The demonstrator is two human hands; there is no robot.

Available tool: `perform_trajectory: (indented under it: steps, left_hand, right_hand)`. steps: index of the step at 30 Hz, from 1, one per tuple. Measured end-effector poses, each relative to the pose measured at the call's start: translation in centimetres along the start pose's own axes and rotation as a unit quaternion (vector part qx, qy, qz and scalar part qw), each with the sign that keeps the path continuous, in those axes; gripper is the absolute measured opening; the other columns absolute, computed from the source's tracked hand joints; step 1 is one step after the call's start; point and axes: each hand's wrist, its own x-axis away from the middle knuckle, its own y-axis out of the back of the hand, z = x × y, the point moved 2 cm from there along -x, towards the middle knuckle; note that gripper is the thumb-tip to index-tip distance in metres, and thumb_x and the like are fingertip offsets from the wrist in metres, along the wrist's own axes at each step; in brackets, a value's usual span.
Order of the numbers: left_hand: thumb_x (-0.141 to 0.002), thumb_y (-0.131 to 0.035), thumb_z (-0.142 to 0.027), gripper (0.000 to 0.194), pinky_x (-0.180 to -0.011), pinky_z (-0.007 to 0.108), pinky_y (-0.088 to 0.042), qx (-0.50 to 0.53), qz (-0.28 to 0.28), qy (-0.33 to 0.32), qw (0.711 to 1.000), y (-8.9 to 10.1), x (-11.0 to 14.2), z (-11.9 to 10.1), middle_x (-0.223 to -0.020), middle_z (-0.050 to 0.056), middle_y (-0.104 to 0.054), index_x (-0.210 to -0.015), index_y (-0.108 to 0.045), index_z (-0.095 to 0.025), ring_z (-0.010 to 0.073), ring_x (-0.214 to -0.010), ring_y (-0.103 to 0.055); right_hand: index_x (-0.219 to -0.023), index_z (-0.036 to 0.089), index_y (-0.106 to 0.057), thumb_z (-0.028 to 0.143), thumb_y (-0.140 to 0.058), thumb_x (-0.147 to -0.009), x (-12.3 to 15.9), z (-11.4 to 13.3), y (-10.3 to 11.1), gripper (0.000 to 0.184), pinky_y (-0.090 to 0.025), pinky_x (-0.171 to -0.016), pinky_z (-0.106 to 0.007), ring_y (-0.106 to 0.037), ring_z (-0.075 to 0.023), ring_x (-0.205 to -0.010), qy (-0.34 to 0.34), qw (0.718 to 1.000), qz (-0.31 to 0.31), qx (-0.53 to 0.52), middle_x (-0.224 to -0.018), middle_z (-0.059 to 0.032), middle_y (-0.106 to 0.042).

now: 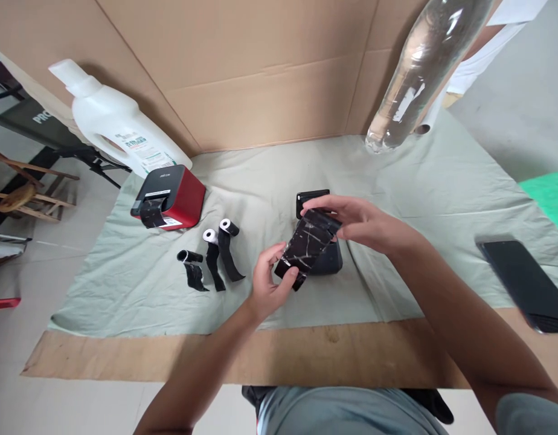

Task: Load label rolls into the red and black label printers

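Note:
A black marbled paper roll (310, 238), partly unrolled, is stretched between my hands above the cloth. My left hand (272, 281) pinches the loose lower end, thumb on top. At the upper end, the fingers of my right hand (358, 223) are closed on the rolled part. Beneath and behind the paper is a small dark device (328, 260) with a raised black lid-like part (311, 196); the paper and my hands hide much of it. To the left lie three more black rolls, a narrow one (189, 257), a middle one (211, 237) and a right one (229, 228), their strips trailing forward.
A red and black printer (188, 196) with a black strip at its front stands left, by a white jug (111, 118). Cardboard (270, 78) rises behind. A plastic-wrapped cylinder (419, 78) leans back right. A phone (523, 278) and green material (551, 196) lie right.

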Motion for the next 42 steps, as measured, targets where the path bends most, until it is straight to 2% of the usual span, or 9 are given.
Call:
perform_trajectory:
  steps: [4, 7, 13, 21, 26, 30, 33, 38, 42]
  left_hand:
    - [-0.094, -0.069, -0.027, 0.043, -0.077, 0.027, -0.052, 0.059, -0.015, 0.002, 0.998, 0.0, -0.4, -1.0, -0.081, -0.003, -0.064, -0.133, -0.054, -0.023, 0.0111, -0.071, -0.061]
    - [-0.091, -0.074, -0.029, 0.040, -0.069, 0.024, -0.050, 0.135, -0.027, 0.067, 0.988, 0.3, -0.7, -1.6, -0.077, -0.004, -0.067, -0.128, -0.058, -0.026, 0.0083, -0.061, -0.059]
    - [-0.085, -0.080, -0.043, 0.028, -0.060, 0.025, -0.047, 0.350, -0.011, 0.212, 0.912, 0.7, -1.7, -2.7, -0.054, -0.010, -0.057, -0.106, -0.069, -0.027, 0.0037, -0.039, -0.042]
    - [-0.084, -0.081, -0.039, 0.017, -0.066, 0.028, -0.045, 0.457, 0.015, 0.222, 0.861, 0.9, -2.4, -2.5, -0.076, -0.012, -0.075, -0.099, -0.074, -0.036, 0.0036, -0.042, -0.035]
    - [-0.085, -0.081, -0.040, 0.019, -0.064, 0.027, -0.049, 0.412, 0.020, 0.204, 0.888, 1.1, -2.3, -2.5, -0.061, -0.011, -0.068, -0.102, -0.073, -0.035, 0.0043, -0.040, -0.043]
    - [-0.083, -0.082, -0.037, 0.021, -0.052, 0.022, -0.048, 0.283, 0.083, 0.214, 0.931, 0.8, -1.3, -1.9, -0.062, -0.003, -0.070, -0.099, -0.075, -0.025, 0.0106, -0.048, -0.061]
    - [-0.085, -0.080, -0.032, 0.017, -0.058, 0.023, -0.052, 0.208, 0.157, 0.194, 0.946, 0.0, -0.5, -1.6, -0.065, 0.002, -0.073, -0.098, -0.077, -0.021, 0.0126, -0.056, -0.066]
    - [-0.091, -0.073, -0.036, 0.021, -0.045, 0.020, -0.046, 0.202, 0.236, 0.268, 0.912, -1.7, 0.7, -1.2, -0.072, 0.006, -0.076, -0.098, -0.076, -0.017, 0.0093, -0.045, -0.060]
    - [-0.087, -0.075, -0.048, 0.034, -0.042, 0.019, -0.045, 0.206, 0.235, 0.352, 0.882, -2.2, 1.1, -0.8, -0.063, 0.004, -0.070, -0.097, -0.074, -0.016, 0.0172, -0.058, -0.071]
  right_hand:
    - [-0.127, 0.019, -0.067, 0.024, -0.066, -0.087, -0.1, -0.3, 0.1, 0.040, -0.055, -0.068, -0.028, -0.066, -0.0175, -0.090, -0.062, 0.989, -0.038, -0.126, -0.120, -0.0092, -0.069]
    - [-0.123, 0.014, -0.068, 0.027, -0.063, -0.092, -0.1, -0.1, -0.2, 0.034, -0.051, -0.055, -0.025, -0.065, -0.0151, -0.074, -0.100, 0.982, -0.016, -0.160, -0.105, -0.0102, -0.072]
    - [-0.109, 0.012, -0.068, 0.041, -0.058, -0.100, 0.0, 0.0, -0.9, 0.031, -0.043, -0.044, -0.024, -0.068, -0.0162, -0.065, -0.158, 0.974, 0.002, -0.164, -0.094, -0.0119, -0.073]
    - [-0.092, 0.016, -0.061, 0.056, -0.052, -0.100, -0.2, 0.0, -1.4, 0.041, -0.033, -0.037, -0.024, -0.057, -0.0118, -0.049, -0.209, 0.968, -0.034, -0.133, -0.092, -0.0130, -0.072]
    - [-0.105, 0.017, -0.068, 0.029, -0.063, -0.093, -0.2, -0.3, -0.6, 0.018, -0.047, -0.050, -0.025, -0.061, -0.0133, -0.062, -0.182, 0.980, -0.034, -0.071, -0.098, -0.0099, -0.070]
    - [-0.124, 0.024, -0.067, 0.018, -0.065, -0.084, 0.1, -1.0, 0.8, 0.041, -0.059, -0.079, -0.036, -0.069, -0.0240, -0.096, -0.138, 0.983, -0.060, 0.107, -0.116, -0.0084, -0.070]
    - [-0.129, 0.027, -0.064, 0.013, -0.063, -0.079, 0.0, -1.9, 1.5, 0.052, -0.053, -0.100, -0.045, -0.063, -0.0276, -0.121, -0.092, 0.965, -0.072, 0.236, -0.131, -0.0070, -0.066]
    - [-0.132, 0.022, -0.061, 0.008, -0.054, -0.078, -0.4, -3.4, 0.6, 0.056, -0.050, -0.102, -0.045, -0.061, -0.0272, -0.121, -0.032, 0.925, -0.082, 0.370, -0.132, -0.0101, -0.066]
    - [-0.131, 0.019, -0.060, 0.006, -0.048, -0.081, -0.9, -4.4, -0.6, 0.053, -0.042, -0.105, -0.047, -0.062, -0.0283, -0.118, -0.021, 0.890, -0.091, 0.446, -0.130, -0.0123, -0.066]
